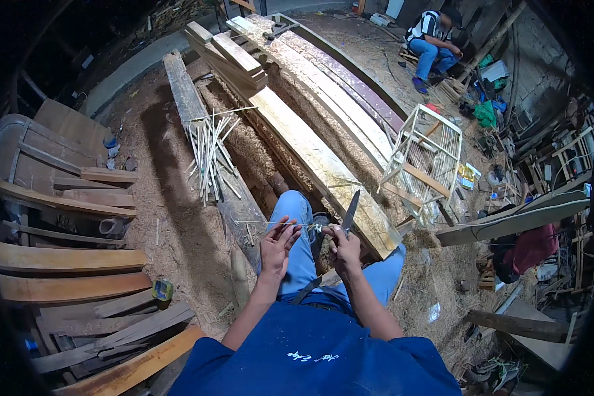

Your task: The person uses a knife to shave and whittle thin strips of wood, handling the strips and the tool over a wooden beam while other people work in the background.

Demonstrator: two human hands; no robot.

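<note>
Over my lap, my left hand (280, 247) has its fingers bent around a thin pale strip (247, 222), which sticks out to the left and runs across toward the right hand. My right hand (344, 249) grips a knife (352, 210), its broad blade pointing up and away; the handle is mostly hidden in the fingers. A small white bit (319, 228) shows on the strip beside the right fingers; I cannot tell what it is. Ahead to the left, a loose pile of thin sticks (210, 148) lies on a weathered board (234, 204).
A long pale beam (303, 142) stretches away ahead, with short blocks (234, 53) at its far end. Right of it stands a slatted wooden cage (426, 158). Curved planks (72, 256) lie to the left. A person (432, 43) sits at the far right. Shavings cover the floor.
</note>
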